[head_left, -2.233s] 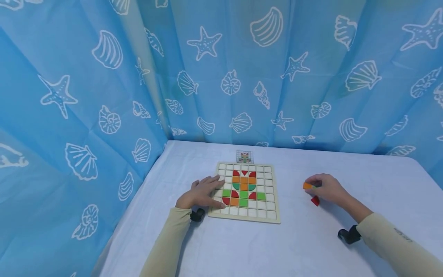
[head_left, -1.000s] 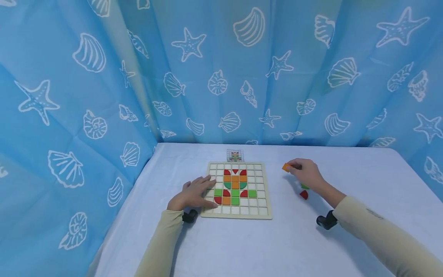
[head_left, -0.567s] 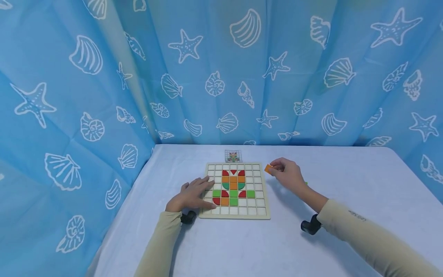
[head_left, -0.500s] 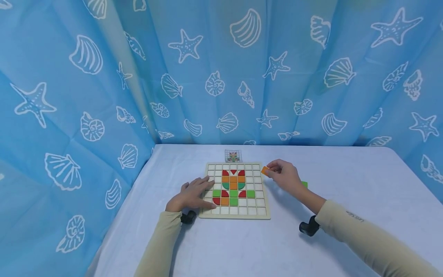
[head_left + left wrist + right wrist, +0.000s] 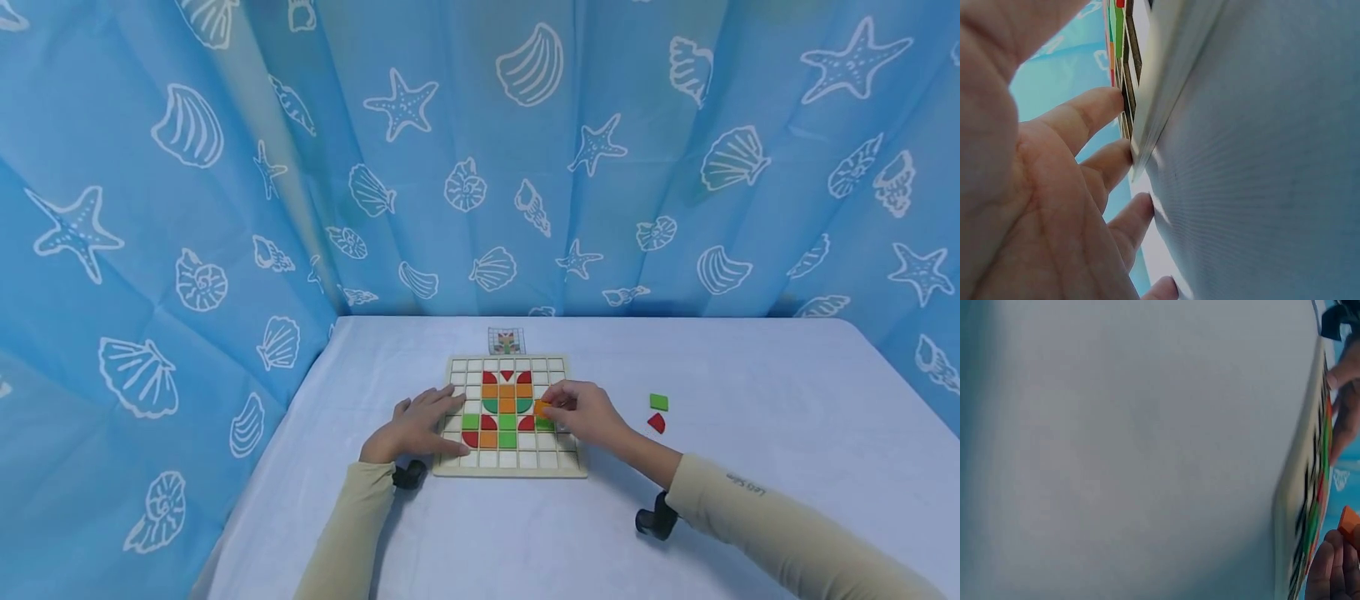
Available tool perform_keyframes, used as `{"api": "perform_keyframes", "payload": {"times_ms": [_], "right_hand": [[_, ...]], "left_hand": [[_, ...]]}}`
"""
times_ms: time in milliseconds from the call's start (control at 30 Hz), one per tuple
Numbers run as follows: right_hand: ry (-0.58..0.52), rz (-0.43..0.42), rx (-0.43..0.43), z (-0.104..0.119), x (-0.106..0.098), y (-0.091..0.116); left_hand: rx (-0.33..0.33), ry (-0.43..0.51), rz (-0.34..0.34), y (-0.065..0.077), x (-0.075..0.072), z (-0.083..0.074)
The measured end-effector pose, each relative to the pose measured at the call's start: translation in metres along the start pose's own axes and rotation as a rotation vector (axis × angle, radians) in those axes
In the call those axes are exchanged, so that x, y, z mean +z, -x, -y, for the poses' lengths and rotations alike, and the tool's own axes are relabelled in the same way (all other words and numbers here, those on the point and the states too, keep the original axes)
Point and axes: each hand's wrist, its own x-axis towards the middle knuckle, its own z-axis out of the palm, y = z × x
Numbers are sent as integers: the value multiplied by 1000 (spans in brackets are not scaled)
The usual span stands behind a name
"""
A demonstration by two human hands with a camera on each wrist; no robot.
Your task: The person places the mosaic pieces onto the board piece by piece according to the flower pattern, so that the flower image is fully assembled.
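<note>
My right hand (image 5: 588,412) pinches an orange square tile (image 5: 542,409) just over the right part of a pale gridded puzzle board (image 5: 510,472). The same orange tile (image 5: 1349,524) shows at the right edge of the right wrist view. Red, orange and green pieces form a flower-like pattern in the middle of the board. My left hand (image 5: 416,425) rests with spread fingers on the board's left edge. In the left wrist view, its fingers (image 5: 1088,115) touch the board's rim (image 5: 1166,75) and the cloth beside it. My right fingers hide some right-hand cells.
A small printed pattern card (image 5: 507,341) lies behind the board. To the right, a green square tile (image 5: 658,402) and a red quarter-round tile (image 5: 657,423) lie on the white tablecloth (image 5: 787,400). A blue curtain (image 5: 465,125) with shells hangs behind and at left.
My right hand has picked the orange tile up from beside the loose pieces and carried it left over the board. My left hand has stayed on the board. The view has shifted slightly right.
</note>
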Motion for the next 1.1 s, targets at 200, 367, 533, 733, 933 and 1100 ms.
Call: {"api": "perform_keyframes", "payload": {"times_ms": [200, 367, 533, 733, 933, 1100], "right_hand": [[2, 64, 1, 3, 13, 7], [20, 103, -2, 5, 18, 10], [52, 117, -6, 6, 21, 11], [117, 137, -34, 7, 23, 11], [159, 168, -57, 6, 24, 12], [159, 174, -65, 7, 24, 12]], "left_hand": [[1, -6, 9, 1, -1, -1], [-1, -9, 3, 1, -1, -1], [0, 1, 3, 0, -1, 0], [-1, 2, 2, 0, 0, -1], [8, -7, -3, 1, 0, 0], [9, -6, -2, 1, 0, 0]]}}
